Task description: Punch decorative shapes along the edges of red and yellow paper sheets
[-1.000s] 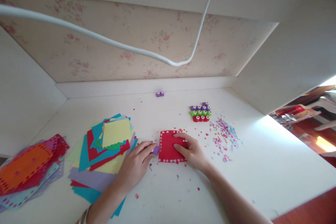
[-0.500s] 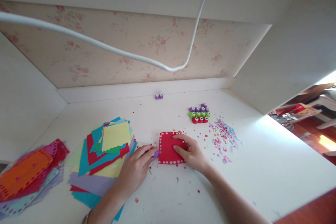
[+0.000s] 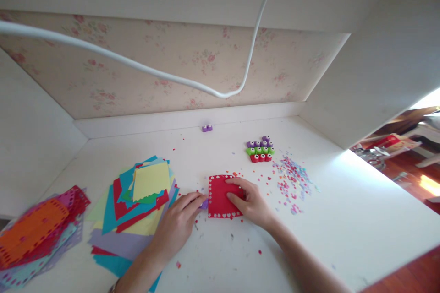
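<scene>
A red paper square [image 3: 220,198] with a punched heart border lies flat on the white desk [image 3: 343,219]. My right hand [image 3: 249,201] rests on its right half, fingers bent and pressing it down. My left hand [image 3: 178,222] is closed around a small purple punch [image 3: 205,203] pushed against the square's left edge. Most of the punch is hidden under my fingers.
A fanned stack of coloured paper [image 3: 137,201] lies left of my hands. Punched sheets [image 3: 34,229] sit at the far left edge. A cluster of purple, green and red punches [image 3: 260,150] stands behind, one purple punch [image 3: 206,128] by the back wall. Confetti [image 3: 292,183] lies right. A white cable [image 3: 227,94] hangs overhead.
The view has shifted slightly, so everything sits a little lower in the picture. My hands, the punch and the red square keep their positions relative to each other.
</scene>
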`<state>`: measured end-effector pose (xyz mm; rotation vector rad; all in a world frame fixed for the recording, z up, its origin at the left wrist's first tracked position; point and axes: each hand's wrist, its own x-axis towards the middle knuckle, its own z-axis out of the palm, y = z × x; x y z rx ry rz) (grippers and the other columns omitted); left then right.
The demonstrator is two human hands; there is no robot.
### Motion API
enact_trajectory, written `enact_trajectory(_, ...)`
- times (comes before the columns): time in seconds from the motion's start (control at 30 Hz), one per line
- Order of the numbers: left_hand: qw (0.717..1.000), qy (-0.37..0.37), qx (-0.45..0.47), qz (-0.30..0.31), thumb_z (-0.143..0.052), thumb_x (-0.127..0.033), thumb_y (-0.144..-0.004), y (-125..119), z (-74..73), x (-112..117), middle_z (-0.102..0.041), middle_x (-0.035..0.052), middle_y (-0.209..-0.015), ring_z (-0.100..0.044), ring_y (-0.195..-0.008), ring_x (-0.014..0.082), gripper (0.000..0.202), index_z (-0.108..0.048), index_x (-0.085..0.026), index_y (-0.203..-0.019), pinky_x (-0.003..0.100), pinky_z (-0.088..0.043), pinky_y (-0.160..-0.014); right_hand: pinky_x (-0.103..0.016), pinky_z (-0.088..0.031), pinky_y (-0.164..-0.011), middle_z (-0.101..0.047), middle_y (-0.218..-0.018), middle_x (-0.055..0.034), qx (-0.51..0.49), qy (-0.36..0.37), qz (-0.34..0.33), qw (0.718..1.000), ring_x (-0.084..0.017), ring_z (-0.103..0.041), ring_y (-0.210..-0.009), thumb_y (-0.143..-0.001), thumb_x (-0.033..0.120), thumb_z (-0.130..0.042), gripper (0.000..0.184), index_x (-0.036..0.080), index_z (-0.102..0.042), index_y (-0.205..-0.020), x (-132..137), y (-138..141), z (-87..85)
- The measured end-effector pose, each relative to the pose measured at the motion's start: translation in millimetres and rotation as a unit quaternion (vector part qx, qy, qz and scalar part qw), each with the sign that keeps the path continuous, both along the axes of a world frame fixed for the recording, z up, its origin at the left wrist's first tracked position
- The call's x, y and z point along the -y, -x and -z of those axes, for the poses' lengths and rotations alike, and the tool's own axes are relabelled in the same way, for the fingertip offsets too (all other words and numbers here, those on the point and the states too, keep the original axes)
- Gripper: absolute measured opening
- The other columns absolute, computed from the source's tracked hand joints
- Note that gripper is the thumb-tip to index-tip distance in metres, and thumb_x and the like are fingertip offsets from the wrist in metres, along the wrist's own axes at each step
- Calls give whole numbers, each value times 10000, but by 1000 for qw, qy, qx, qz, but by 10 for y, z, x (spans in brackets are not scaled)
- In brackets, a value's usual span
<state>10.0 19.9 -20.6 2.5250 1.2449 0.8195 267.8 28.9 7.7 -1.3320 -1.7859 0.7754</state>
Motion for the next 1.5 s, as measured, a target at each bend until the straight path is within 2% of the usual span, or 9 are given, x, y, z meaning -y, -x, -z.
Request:
enact_trajectory(0.47,1000,-18,11,12,-514,-165,-949,-11,-30,6,-664,70,-1211,-644,-1090,205,391,-554,-259,-1326,414,-548,-963,-421,-523,-907,-704,-1114,-57,1,-17,-9,1000,-236,-655,-1019,-863,236,-602,268,254,-647,-1126,7,48,6)
enact_trajectory(0.7,1000,2,24,13,-563,-200,-939,-36,-83,15,-681,63,-1200,-643,-1108,200,372,-556,-236,-1309,393,-544,-977,-430,-513,-948,-689,-1156,-58,22,6,-22,999,-228,-641,-1051,-874,225,-601,306,244,-632,-1178,-13,77,6)
enact_trajectory(0.77,1000,12,25,6,-574,-226,-938,-35,-102,25,-669,67,-1224,-636,-1125,204,375,-552,-235,-1312,391,-545,-980,-437,-495,-988,-637,-1257,-77,44,-10,-27,999,-233,-610,-1121,-882,226,-600,348,243,-611,-1230,4,76,-9)
enact_trajectory(0.87,999,17,32,-8,-568,-251,-942,-31,-122,48,-671,72,-1214,-643,-1113,212,343,-577,-228,-1283,391,-558,-964,-483,-454,-1037,-408,-1495,-117,109,-57,-4,992,-287,-485,-1283,-884,255,-612,395,239,-592,-1278,71,48,-33)
enact_trajectory(0.93,999,10,40,-12,-555,-252,-947,-31,-130,66,-688,69,-1171,-660,-1076,211,302,-612,-229,-1242,383,-574,-938,-527,-421,-1058,-303,-1555,-114,161,-88,3,983,-325,-387,-1356,-887,272,-614,410,243,-586,-1295,128,22,-37)
enact_trajectory(1.0,999,2,41,-12,-541,-243,-952,-33,-133,85,-697,66,-1145,-671,-1047,207,283,-631,-231,-1221,372,-585,-919,-557,-385,-1079,-377,-1518,-111,202,-109,-25,973,-329,-373,-1363,-890,277,-614,419,247,-581,-1307,173,0,-27)
enact_trajectory(1.13,1000,-2,23,-18,-527,-242,-960,-34,-117,134,-689,74,-1150,-672,-1036,207,280,-639,-222,-1216,365,-587,-916,-595,-306,-1125,-546,-1394,-89,256,-97,-92,957,-298,-464,-1306,-920,287,-581,386,250,-586,-1305,199,-11,9)
enact_trajectory(1.33,1000,-9,-6,-27,-499,-254,-973,-29,-88,221,-708,65,-1124,-694,-995,189,293,-634,-218,-1230,323,-605,-881,-624,-218,-1158,-542,-1406,-51,262,-88,-110,955,-302,-407,-1363,-930,257,-553,385,274,-590,-1313,173,-10,7)
enact_trajectory(1.5,997,-61,-36,3,-443,-217,-987,-1,-150,206,-746,47,-1070,-729,-907,166,292,-669,-196,-1171,262,-628,-799,-613,-199,-1173,-506,-1434,-40,267,-63,-130,953,-298,-400,-1373,-940,245,-537,416,280,-558,-1355,156,-18,-27)
